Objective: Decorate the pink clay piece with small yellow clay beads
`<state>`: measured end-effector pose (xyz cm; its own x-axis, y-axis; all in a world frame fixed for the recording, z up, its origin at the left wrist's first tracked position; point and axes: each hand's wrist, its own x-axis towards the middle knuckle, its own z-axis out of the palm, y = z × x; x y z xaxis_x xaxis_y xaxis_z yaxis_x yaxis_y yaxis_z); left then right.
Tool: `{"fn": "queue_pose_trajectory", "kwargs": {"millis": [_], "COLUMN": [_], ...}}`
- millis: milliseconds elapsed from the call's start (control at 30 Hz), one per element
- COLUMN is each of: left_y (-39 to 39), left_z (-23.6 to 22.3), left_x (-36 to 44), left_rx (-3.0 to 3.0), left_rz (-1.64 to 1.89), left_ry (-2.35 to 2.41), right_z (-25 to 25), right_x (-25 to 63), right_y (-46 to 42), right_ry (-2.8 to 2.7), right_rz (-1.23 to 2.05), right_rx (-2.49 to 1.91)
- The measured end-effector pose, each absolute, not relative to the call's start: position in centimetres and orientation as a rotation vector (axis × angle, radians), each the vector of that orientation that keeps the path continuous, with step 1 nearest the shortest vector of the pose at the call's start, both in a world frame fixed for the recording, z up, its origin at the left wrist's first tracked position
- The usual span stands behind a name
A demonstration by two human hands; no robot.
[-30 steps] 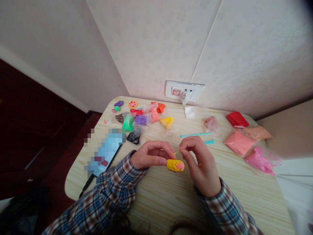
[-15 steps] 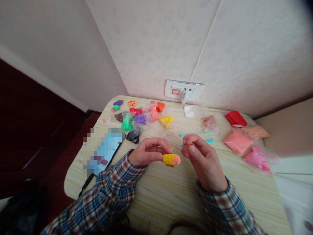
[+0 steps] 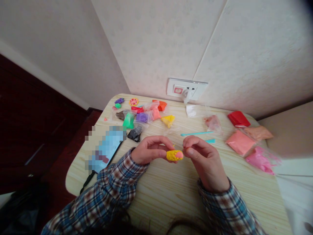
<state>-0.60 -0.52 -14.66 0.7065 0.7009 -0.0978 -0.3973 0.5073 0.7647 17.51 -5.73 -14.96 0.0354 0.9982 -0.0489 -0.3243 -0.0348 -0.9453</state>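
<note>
In left grip (image 3: pixel 152 150), yellow-pink piece (image 3: pixel 173 155)

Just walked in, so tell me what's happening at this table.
A person's left hand holds a small, bumpy yellow piece with a pink end. The right hand is just beside it, fingertips drawn together; whether they pinch anything is too small to tell. On the table beyond the hands lie a thin blue stick, a green packet and a red packet. A phone lies near the left forearm.
</note>
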Motion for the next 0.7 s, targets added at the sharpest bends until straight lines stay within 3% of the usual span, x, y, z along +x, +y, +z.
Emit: {"fn": "queue_pose_trajectory", "kwargs": {"millis": [700], "left_y": [-0.58], "left_z": [-15.06], "left_x": [-0.34], "left_rx": [0.848], "left_rz": [0.648], "left_ry": [0.596], "right_z": [-14.59], "right_x": [17.64], "right_y": [-6.15], "right_ry": [-1.16], "right_rz": [1.2], "right_rx": [-0.949]}}
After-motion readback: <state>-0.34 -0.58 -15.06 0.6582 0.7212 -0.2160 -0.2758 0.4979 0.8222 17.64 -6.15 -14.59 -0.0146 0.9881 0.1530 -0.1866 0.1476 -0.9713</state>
